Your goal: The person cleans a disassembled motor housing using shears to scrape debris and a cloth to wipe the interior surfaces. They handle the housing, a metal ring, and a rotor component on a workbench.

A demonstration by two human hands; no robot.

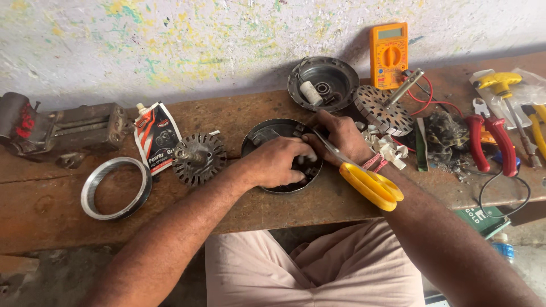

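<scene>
Bench [68,216]: a worn wooden board is laid across the view, below a paint-flecked wall.
Vise [57,128]: it is set at 9 o'clock, well apart from the hands.
Ring [115,188]: a bare metal ring is laid flat at 8 o'clock.
Housing [261,133]: a round dark motor shell is placed at centre; both hands are worked inside it.
Cover [323,82]: a second shell is left at 12 o'clock, beside a yellow meter [389,54].
Rotor [198,158]: a finned core with its shaft is stood just left of the housing.
Stator [380,108]: a slotted disc is seen at 1 o'clock, with white paper scraps [389,150] strewn below it.
Pliers [493,142]: red-handled, laid at 3 o'clock.
Scissors [369,185]: yellow-handled, rested across the right wrist, blades pointed into the housing.
Left hand [278,162]: curled closed over small white pieces in the housing.
Right hand [343,136]: fingers pressed down at the housing's rim; what is pinched cannot be told.
Progress: the motor is judged fully stripped; fitting inside the housing is under way, reassembly is left.
</scene>
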